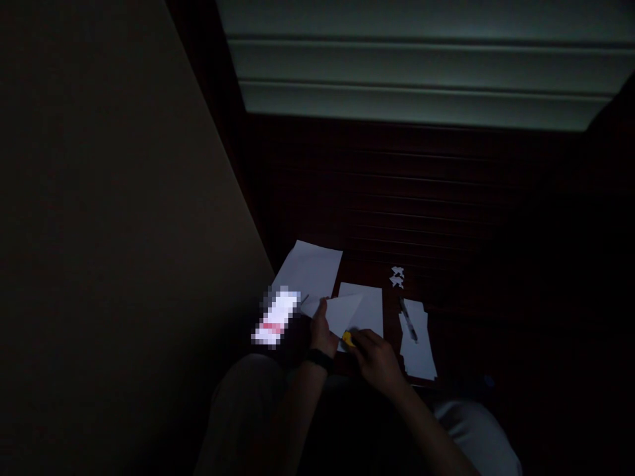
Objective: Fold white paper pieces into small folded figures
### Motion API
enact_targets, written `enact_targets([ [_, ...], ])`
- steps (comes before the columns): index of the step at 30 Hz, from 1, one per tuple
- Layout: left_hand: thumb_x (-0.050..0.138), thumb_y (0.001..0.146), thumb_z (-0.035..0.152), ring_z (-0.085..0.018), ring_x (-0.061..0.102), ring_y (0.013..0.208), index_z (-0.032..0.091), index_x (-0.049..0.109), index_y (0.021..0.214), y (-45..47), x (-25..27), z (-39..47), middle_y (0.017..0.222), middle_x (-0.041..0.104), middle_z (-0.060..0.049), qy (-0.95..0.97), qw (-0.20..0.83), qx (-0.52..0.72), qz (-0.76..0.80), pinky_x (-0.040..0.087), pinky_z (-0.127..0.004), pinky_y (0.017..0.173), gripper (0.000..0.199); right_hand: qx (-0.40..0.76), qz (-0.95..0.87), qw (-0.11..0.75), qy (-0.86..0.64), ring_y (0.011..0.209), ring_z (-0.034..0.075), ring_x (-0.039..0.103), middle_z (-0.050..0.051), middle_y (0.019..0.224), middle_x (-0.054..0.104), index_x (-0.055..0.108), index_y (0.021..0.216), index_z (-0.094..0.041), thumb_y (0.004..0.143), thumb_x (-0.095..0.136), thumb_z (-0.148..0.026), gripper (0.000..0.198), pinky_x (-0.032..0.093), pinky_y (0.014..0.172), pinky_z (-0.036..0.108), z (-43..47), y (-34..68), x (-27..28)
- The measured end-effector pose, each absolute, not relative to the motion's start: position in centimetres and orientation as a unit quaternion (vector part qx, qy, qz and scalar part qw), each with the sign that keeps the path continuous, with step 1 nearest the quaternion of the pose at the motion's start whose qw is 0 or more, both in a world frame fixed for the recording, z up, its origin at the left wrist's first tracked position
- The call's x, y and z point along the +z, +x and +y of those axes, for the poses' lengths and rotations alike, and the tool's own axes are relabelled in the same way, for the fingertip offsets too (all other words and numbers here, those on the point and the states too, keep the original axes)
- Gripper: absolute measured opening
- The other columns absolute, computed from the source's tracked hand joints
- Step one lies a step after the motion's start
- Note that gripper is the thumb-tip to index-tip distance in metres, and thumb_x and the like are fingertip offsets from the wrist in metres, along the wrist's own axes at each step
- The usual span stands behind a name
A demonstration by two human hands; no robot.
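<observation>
My left hand (323, 336), with a dark band at its wrist, grips a folded white paper (345, 312), the thumb lying on top of it. Close to the lower edge of that paper, my right hand (376, 356) is closed around a small yellow-handled tool (348, 339). A dark tip of the tool points toward the paper; its exact kind is too dim to make out. Beneath the folded piece lies another white sheet (373, 299) on the dark table.
A larger white sheet (317, 264) lies at the back left, near a lit, blurred-out screen (276, 317). To the right, a pen (409, 320) rests on a notched white paper (421, 354). Small paper cutouts (397, 277) lie behind it. A wall (149, 198) stands on the left.
</observation>
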State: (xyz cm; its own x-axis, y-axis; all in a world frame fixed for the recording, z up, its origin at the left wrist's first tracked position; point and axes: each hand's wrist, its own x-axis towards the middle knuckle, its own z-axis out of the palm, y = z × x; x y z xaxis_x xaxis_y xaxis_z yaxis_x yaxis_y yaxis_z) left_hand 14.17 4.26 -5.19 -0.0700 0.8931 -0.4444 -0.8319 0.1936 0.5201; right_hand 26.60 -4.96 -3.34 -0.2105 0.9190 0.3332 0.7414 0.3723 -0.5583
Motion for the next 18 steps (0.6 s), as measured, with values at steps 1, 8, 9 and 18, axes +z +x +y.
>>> enact_targets([
  [1,0.064,0.074,0.033,-0.019,0.065,0.067,0.015,0.06,0.095,14.2,-5.2,4.3,0.079,0.068,-0.006,0.039,0.68,0.631,0.37,0.052,-0.034,0.067,0.028,0.138,-0.765,0.316,-0.544,0.09,0.019,0.059,0.007,0.101,0.062,0.055,0.115,-0.025,0.086,0.049,-0.022,0.03,0.048,0.078,0.03,-5.0,26.6,-3.3],
  [8,0.063,0.074,0.037,-0.022,0.065,0.07,0.014,0.06,0.096,14.7,-5.1,4.5,0.08,0.068,-0.009,0.007,0.67,0.619,0.409,0.052,-0.035,0.068,0.031,0.141,-0.768,0.303,-0.546,0.09,0.019,0.06,0.008,0.102,0.062,0.055,0.115,-0.024,0.085,0.05,-0.023,0.03,0.048,0.078,0.03,-5.2,26.6,-3.2],
  [9,0.063,0.074,0.037,-0.023,0.065,0.071,0.014,0.059,0.096,14.8,-5.1,4.6,0.081,0.068,-0.01,0.003,0.668,0.618,0.414,0.052,-0.036,0.067,0.032,0.142,-0.768,0.301,-0.547,0.09,0.02,0.06,0.008,0.102,0.062,0.055,0.115,-0.024,0.085,0.05,-0.023,0.03,0.048,0.078,0.03,-5.2,26.6,-3.2],
  [18,0.064,0.073,0.036,-0.021,0.065,0.071,0.013,0.058,0.099,15.2,-5.4,4.4,0.084,0.067,-0.009,0.012,0.666,0.619,0.415,0.052,-0.035,0.069,0.034,0.146,-0.768,0.288,-0.552,0.09,0.018,0.059,0.006,0.104,0.061,0.055,0.115,-0.024,0.087,0.048,-0.022,0.029,0.047,0.079,0.028,-5.2,26.9,-3.2],
])
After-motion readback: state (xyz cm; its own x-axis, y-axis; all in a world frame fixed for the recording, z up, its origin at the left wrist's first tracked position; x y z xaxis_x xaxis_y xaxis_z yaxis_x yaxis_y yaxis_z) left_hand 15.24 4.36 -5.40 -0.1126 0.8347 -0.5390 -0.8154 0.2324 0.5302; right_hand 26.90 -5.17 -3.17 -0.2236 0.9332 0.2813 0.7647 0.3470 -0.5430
